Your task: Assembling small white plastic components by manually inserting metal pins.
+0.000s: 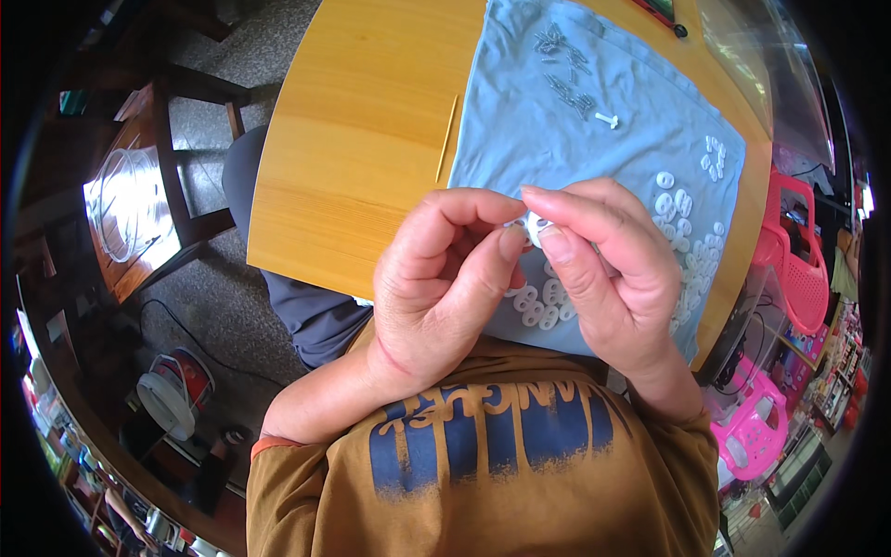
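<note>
In front of my chest, over a light blue cloth [640, 84], both hands meet at the fingertips. A small white plastic piece [535, 228] with a dark hole is pinched between them. My left hand [432, 278] grips its left side with thumb and index finger. On the other side, the thumb and index finger of my right hand [626, 269] are closed on it. The fingers cover much of the piece, so I cannot tell whether it is one part or two. Beneath my hands lie several white oval pieces with holes [548, 306], partly hidden.
More white oval pieces [691, 269] spread along the cloth's right side, with smaller white bits [713, 158] beyond. Grey screw-like pieces [568, 88] and a white T-shaped piece [607, 120] lie farther away. A thin yellow stick [447, 139] rests on the wooden table [362, 121]. Pink chairs [798, 251] stand right.
</note>
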Motion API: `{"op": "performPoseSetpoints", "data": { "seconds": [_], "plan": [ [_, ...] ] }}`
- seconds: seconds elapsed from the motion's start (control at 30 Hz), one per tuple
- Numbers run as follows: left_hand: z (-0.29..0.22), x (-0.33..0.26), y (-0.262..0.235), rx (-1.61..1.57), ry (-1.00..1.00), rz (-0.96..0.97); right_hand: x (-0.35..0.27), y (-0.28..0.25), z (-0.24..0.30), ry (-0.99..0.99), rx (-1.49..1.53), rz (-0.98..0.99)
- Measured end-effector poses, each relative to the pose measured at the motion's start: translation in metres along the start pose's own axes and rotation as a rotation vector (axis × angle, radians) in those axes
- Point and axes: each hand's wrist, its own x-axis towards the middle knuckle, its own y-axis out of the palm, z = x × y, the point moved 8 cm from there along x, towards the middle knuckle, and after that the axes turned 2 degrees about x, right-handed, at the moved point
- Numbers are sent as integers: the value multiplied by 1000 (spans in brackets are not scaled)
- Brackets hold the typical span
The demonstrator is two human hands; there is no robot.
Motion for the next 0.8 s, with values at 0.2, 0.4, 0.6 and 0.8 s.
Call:
{"op": "performPoseSetpoints", "data": {
  "seconds": [0.2,0.4,0.6,0.8],
  "plan": [
    [-2,1,2,51,-17,84,-3,-4,-6,65,100,-73],
    [-4,3,4,69,-29,117,-7,-7,-18,139,264,-152],
    [-6,3,6,77,12,187,-5,-8,-4,18,101,-98],
    [-7,0,4,27,65,126,-3,-5,6,-119,-6,-67]
  ]
}}
